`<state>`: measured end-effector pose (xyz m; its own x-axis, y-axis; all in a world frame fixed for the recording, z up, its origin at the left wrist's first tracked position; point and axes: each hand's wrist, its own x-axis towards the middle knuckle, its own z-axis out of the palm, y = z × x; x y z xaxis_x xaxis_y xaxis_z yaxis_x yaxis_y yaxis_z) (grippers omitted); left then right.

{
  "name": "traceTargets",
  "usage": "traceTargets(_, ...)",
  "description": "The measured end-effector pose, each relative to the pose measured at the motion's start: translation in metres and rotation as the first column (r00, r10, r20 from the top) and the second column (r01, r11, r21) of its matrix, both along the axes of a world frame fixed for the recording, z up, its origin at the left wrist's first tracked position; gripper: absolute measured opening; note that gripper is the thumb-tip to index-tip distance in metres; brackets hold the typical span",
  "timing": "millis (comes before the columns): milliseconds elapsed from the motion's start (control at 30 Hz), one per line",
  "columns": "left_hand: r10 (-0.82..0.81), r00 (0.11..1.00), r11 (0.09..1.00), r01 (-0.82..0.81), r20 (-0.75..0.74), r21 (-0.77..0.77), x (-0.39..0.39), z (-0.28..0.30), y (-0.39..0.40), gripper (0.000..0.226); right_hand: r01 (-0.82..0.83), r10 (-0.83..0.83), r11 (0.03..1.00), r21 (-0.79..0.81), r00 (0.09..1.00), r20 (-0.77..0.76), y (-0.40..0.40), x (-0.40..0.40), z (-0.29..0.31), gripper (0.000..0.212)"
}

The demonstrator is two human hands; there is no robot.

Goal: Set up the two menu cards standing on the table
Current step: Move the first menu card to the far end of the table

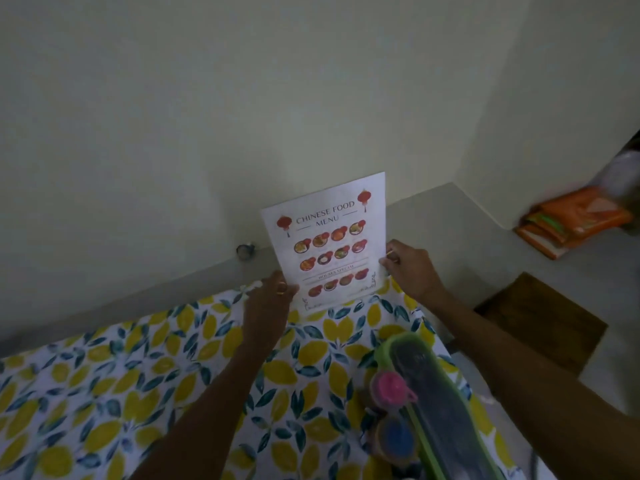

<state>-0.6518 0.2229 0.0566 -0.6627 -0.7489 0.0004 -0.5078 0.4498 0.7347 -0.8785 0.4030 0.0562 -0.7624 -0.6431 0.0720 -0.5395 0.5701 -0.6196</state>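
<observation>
head view, nearest first: a green-rimmed tray [436, 403] sits at the lower right of the tabletop [104, 393], which is covered by a lemon-print cloth, with small jars capped pink [391, 388] and blue [396, 439] just beside the tray. both forearms reach forward over the cloth. the left hand [268, 299], a ring on one finger, pinches the lower left edge of the menu card [329, 244], thumb on the printed face. the right hand [407, 266] pinches the right edge a little higher, fingers curled behind the sheet. the card stands upright at the far edge of the tabletop, its bottom edge at the cloth, slightly tilted, just in front of a grey ledge [433, 216] and the pale wall [242, 98]. only this one card is in view; the second is not seen.

the card looks like a thin, light sheet, likely laminated or stiff paper: easy to lift, but prone to bending and to sliding on the cloth. holding both side edges low down, as here, seems the sound grip, keeping it flat while its foot settles. a small metal object [245, 251] lies on the ledge, and orange packets [571, 220] lie farther right.
</observation>
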Motion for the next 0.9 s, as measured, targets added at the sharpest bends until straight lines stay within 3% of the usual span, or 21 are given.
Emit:
traceTargets(433, 0.047, 0.994, 0.997, -0.04, 0.101, -0.066, -0.066, -0.064, -0.017, 0.021, -0.005, 0.004, 1.0, 0.002, 0.995, 0.095, -0.02, -0.067, -0.079, 0.013)
traceTargets(900, 0.08, 0.994, 0.993, -0.072, 0.078, -0.095, -0.066, -0.077, -0.008, 0.019, -0.017, 0.019, 0.995, -0.098, 0.999, 0.028, -0.021, -0.061, -0.09, 0.014)
